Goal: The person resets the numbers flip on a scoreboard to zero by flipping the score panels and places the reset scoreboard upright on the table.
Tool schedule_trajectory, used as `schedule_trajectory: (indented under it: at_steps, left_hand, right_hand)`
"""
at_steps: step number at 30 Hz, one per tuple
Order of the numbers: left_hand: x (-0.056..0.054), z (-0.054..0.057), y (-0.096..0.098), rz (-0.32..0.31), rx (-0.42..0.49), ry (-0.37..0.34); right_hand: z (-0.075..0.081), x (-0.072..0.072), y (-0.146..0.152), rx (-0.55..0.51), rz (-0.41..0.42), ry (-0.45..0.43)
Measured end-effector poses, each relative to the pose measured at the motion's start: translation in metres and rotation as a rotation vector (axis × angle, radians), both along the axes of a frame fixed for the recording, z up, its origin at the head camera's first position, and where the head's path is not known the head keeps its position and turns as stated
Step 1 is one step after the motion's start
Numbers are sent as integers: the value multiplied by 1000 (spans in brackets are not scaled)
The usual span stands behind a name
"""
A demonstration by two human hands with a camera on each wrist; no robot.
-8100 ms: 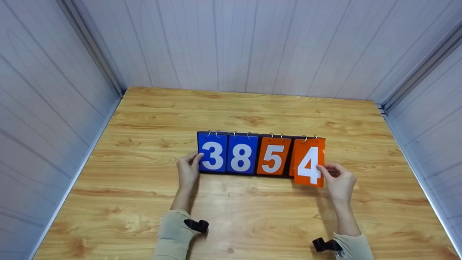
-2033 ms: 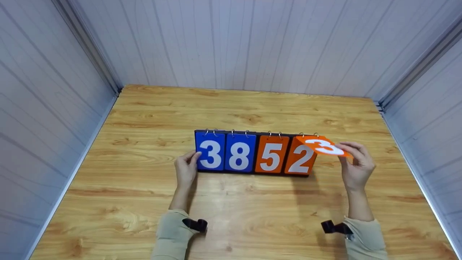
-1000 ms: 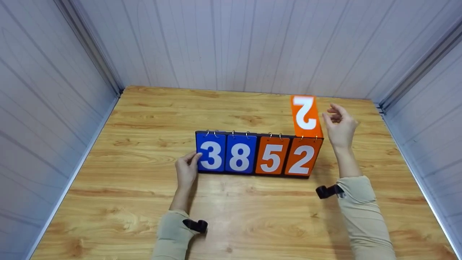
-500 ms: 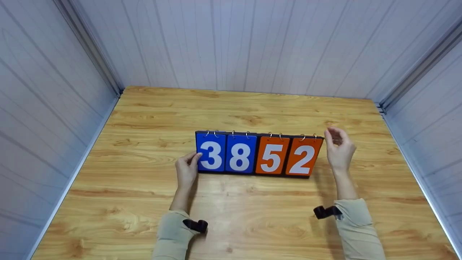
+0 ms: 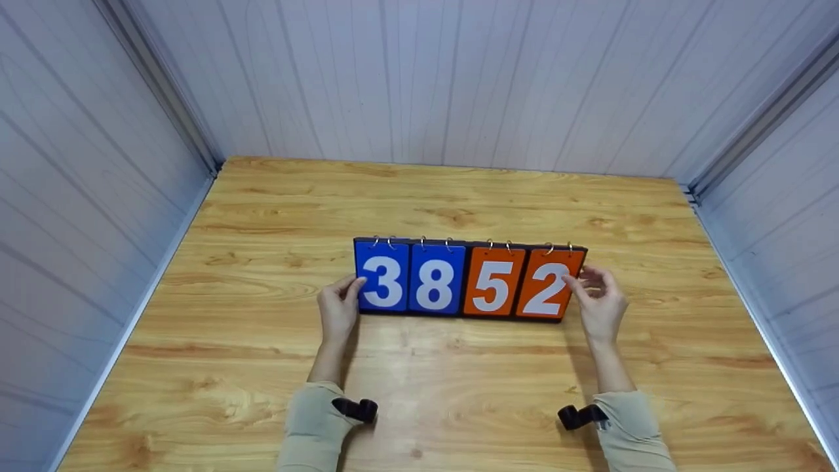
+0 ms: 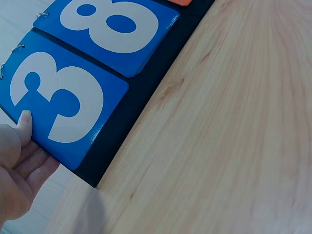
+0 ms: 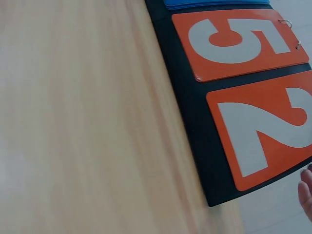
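Note:
A flip scoreboard (image 5: 465,314) stands leaning back on the table, showing 3, 8, 5 and 2 on ringed cards. The 3 card (image 5: 383,301) and 8 card (image 5: 436,307) are blue; the 5 card (image 5: 493,309) and 2 card (image 5: 527,278) are orange. My left hand (image 5: 338,311) grips the board's left edge, thumb over the 3 card and fingers behind. At the right edge, my right hand (image 5: 603,311) has its thumb on the 2 card, with the other fingers partly hidden behind the board. In the right wrist view, only fingertips (image 7: 306,195) show beside the edge.
The wood-grain table (image 5: 419,393) extends around the scoreboard on all sides. Pale panelled walls (image 5: 419,78) enclose it at the back, left and right. A black wrist camera (image 5: 357,410) is strapped to the left sleeve, and another camera (image 5: 580,416) to the right one.
Since the earliest frame, the rightmost number went from 4 through 3 to 2 as the right hand turned cards up and over. That hand then came down onto the board's right edge. The left hand stayed.

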State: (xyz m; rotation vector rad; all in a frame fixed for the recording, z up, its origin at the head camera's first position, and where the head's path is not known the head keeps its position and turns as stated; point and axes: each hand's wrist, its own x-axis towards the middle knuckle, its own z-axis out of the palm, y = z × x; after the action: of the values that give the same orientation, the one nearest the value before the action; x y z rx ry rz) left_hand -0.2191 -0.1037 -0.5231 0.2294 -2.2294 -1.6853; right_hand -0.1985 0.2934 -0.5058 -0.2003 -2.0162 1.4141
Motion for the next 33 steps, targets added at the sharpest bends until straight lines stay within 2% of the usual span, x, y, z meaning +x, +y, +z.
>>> schedule_trajectory:
  at_steps: [7,14,18,26,33]
  left_hand:
    - [0,1,0,0,4,-10]
    - [-1,0,0,7,-17,29]
    - [0,1,0,7,-20,41]
    - [-1,2,1,10,-9,4]
    - [0,4,1,14,1,-20]
  right_hand:
    - [-13,7,-1,128,36,-164]
    - [-12,9,-2,129,22,-257]
    - [-9,10,-2,103,8,-263]
    - [-8,12,-1,103,-72,-227]
    - [-7,19,-6,205,-142,-182]
